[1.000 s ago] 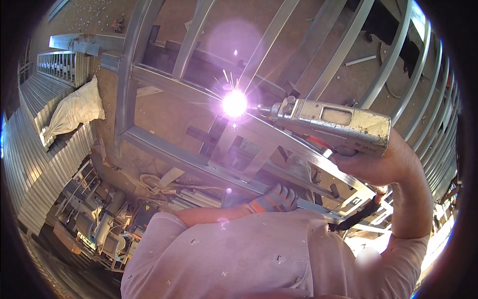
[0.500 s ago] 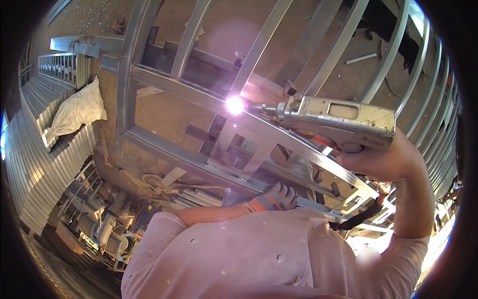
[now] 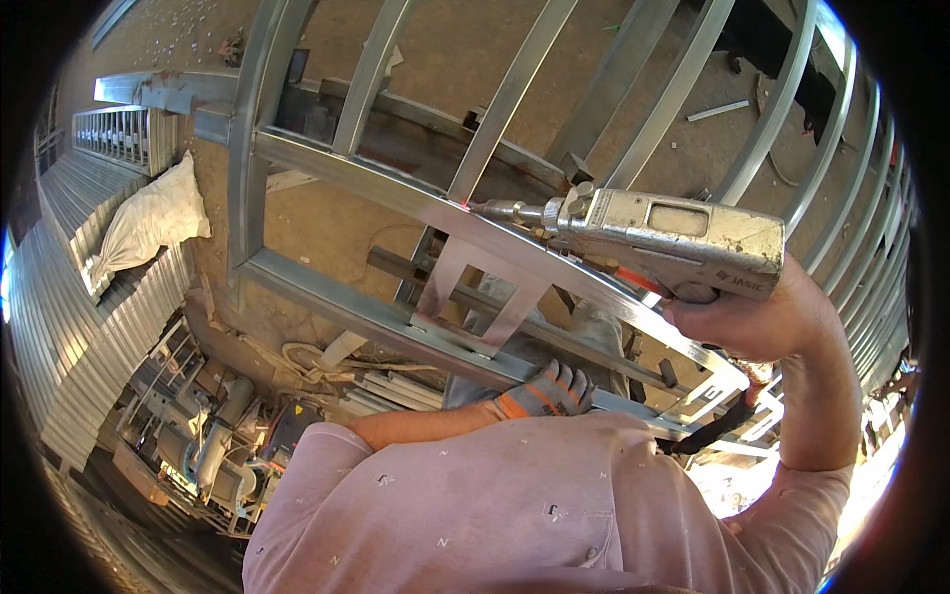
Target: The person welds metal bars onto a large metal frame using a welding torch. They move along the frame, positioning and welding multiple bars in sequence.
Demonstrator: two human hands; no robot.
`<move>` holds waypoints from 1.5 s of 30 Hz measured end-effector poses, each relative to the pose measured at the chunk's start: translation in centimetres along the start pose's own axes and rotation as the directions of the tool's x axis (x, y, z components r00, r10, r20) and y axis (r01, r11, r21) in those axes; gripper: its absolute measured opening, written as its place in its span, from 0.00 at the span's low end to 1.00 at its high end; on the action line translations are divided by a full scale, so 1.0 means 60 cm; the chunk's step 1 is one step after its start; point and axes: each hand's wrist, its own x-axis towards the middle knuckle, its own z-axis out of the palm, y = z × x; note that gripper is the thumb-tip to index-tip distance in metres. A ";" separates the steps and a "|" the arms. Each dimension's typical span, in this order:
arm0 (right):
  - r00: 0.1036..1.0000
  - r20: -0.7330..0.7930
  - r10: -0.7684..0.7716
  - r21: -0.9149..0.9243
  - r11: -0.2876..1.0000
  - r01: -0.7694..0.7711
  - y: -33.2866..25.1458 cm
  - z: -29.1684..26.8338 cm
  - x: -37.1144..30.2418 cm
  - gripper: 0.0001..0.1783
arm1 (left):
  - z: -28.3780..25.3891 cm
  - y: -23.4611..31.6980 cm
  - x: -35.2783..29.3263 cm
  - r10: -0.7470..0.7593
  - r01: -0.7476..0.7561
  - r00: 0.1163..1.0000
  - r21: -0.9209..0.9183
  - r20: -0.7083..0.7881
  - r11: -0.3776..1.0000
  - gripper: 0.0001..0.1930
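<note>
My bare right hand (image 3: 747, 315) is closed around a worn, silver-grey handheld laser welding gun (image 3: 683, 233) with a red trigger. Its nozzle points left, the tip at the joint where an upright bar (image 3: 510, 104) meets a long metal rail (image 3: 381, 185) of a frame. A small red dot shows at that joint. My left hand (image 3: 544, 394), in a grey and orange work glove, lies low in front of my body with its fingers curled over the frame's near rail (image 3: 341, 302). A black cable (image 3: 717, 428) hangs below my right wrist.
Curved metal bars (image 3: 777, 119) fan out on the right. Square metal inserts (image 3: 485, 297) join the two rails. At left, a white sack (image 3: 158, 218) lies on corrugated metal sheets (image 3: 69, 287). Tools and machine parts (image 3: 213, 436) crowd the lower left. Loose scraps dot the brown ground.
The bright welding flash and its purple glow have gone out, leaving a small red dot. The gun and both hands have hardly moved.
</note>
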 end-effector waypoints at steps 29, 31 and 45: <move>0.998 0.062 -0.031 0.064 0.998 0.027 0.002 -0.004 0.037 0.34 | -0.002 0.004 -0.007 0.012 -0.011 1.000 -0.007 0.026 1.000 0.18; 0.998 0.062 -0.006 0.041 0.999 0.003 0.000 -0.005 0.034 0.35 | -0.003 0.004 -0.008 0.022 -0.021 0.998 -0.005 0.055 1.000 0.17; 0.997 0.064 -0.042 -0.021 0.999 0.043 -0.001 -0.002 0.034 0.36 | -0.018 -0.007 0.003 -0.003 0.007 0.999 -0.085 0.049 0.996 0.16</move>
